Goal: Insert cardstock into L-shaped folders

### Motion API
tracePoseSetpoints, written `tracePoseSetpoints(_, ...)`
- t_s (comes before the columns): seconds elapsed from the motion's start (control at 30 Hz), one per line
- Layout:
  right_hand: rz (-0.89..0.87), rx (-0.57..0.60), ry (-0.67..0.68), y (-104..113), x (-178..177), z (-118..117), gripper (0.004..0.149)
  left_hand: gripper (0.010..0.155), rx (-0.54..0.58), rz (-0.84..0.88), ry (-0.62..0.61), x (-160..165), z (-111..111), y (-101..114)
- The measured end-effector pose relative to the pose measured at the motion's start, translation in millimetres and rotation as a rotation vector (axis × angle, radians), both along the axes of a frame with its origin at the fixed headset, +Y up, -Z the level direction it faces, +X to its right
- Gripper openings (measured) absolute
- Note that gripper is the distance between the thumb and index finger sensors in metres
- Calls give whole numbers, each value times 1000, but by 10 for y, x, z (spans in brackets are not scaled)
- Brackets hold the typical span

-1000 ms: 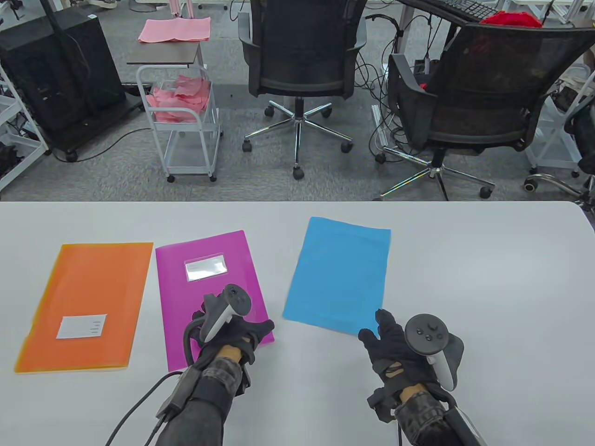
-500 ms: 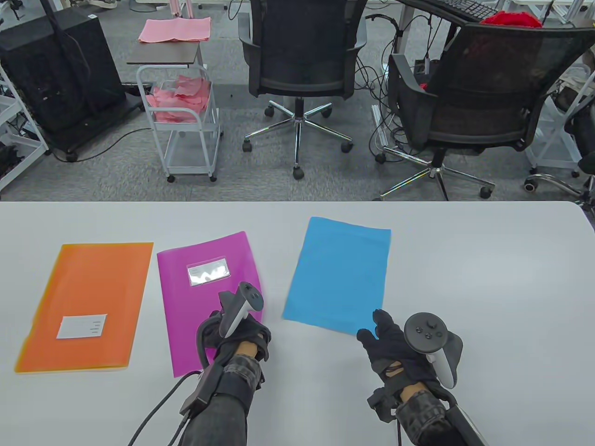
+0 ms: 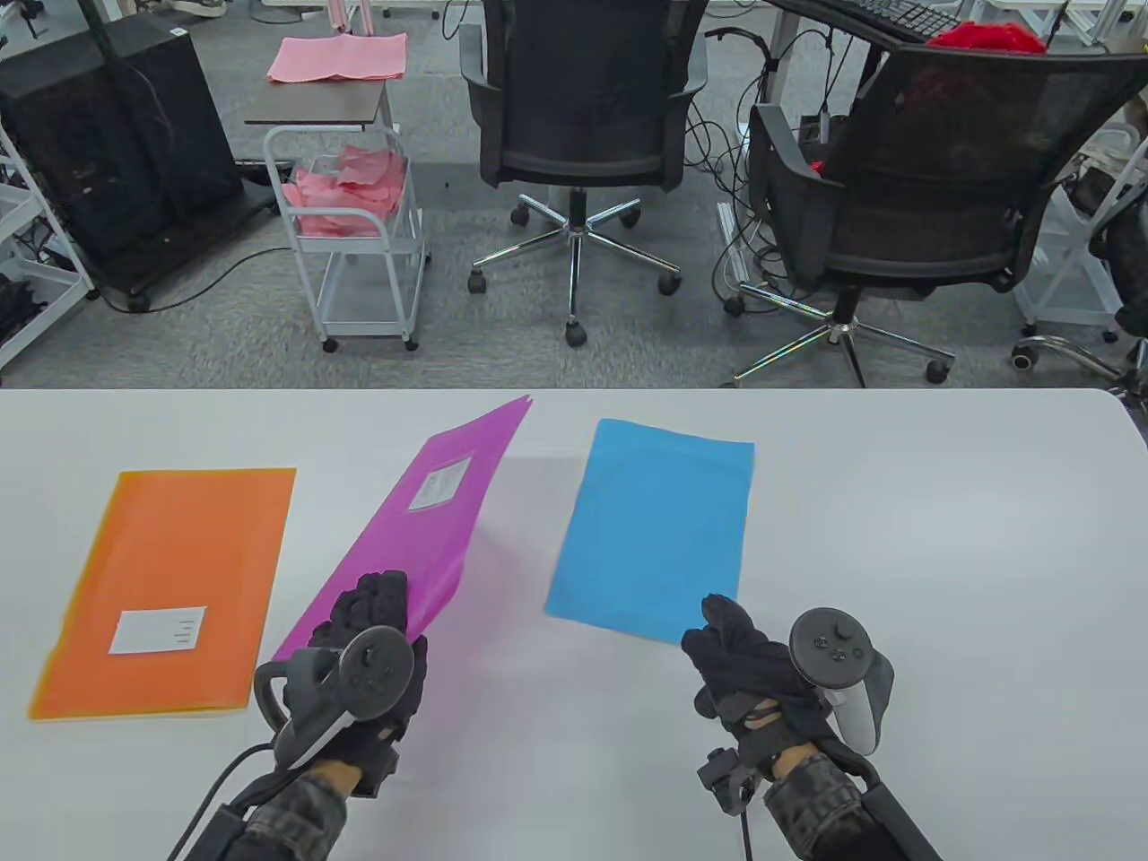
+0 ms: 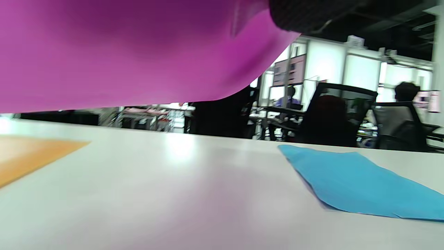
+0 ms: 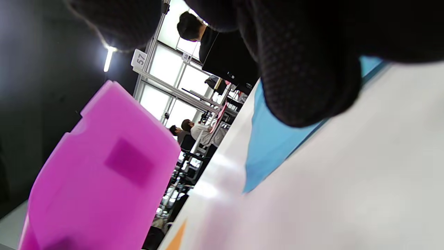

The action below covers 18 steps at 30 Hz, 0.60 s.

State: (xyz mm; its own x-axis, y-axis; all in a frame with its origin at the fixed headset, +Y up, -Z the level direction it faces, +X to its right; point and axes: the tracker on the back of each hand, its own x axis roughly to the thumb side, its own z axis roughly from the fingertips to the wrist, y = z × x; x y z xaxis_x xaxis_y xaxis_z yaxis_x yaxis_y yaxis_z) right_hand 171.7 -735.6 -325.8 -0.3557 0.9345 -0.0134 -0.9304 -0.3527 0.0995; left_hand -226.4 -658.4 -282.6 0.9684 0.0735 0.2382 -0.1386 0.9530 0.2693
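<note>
Left hand lifts the magenta folder off the desk beside the blue cardstock.

The magenta folder [image 3: 421,529] is raised clear of the desk [image 3: 897,538] and tilted, its far corner highest, its label pocket [image 3: 439,480] facing up and left; the left wrist view shows open air between its underside and the desk top. The left hand [image 3: 363,664] grips its near end, fingers curled over the edge. To the right of the folder the blue cardstock [image 3: 659,529] lies flat on the desk. The right hand [image 3: 753,668] rests at the cardstock's near right corner with fingers loosely bent, holding nothing; whether the fingertips touch the sheet cannot be told. To the left of the magenta folder an orange folder [image 3: 170,587] lies flat, a white label [image 3: 157,630] near its front edge.
</note>
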Motion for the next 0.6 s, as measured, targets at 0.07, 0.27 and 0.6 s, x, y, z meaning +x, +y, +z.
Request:
tracePoseSetpoints(0.07, -157, -42, 26, -67, -28, 2, 76, 73, 36, -61, -160, -17, 123, 17)
tracePoseSetpoints(0.27, -785, -309, 292, -370, -162, 53, 99, 73, -47, -212, -559, 44, 317, -264)
tracePoseSetpoints(0.6, -466, -360, 192, -437, -316, 116, 53, 95, -542, -226, -477, 56, 190, -697)
